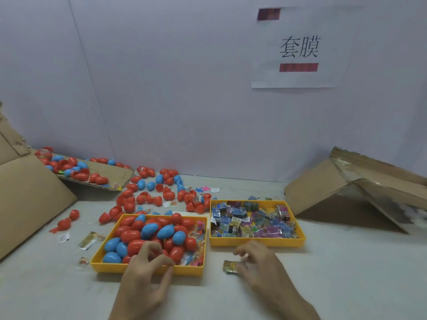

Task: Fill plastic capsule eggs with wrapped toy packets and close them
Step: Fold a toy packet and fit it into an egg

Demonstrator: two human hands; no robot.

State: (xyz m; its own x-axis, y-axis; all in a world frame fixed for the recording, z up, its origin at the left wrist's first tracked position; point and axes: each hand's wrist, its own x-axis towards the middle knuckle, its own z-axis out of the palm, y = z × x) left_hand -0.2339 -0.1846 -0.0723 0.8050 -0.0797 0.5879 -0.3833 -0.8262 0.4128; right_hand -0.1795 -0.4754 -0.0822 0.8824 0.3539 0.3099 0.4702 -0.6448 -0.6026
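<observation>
**Packet pinched, other hand at the egg tray**

The right hand [256, 264] has its grip closed on a gold wrapped packet [230, 266]. It holds the packet low over the counter [335, 285], just in front of the yellow tray of packets [254, 242]. The left hand [147, 271] curls its fingers over the near rim of the yellow tray of eggs [108, 268]; whether its grip holds anything I cannot tell. Loose eggs [147, 197], red and blue, lie scattered behind both trays. A tipped cardboard box [323, 188] sits at the right.
</observation>
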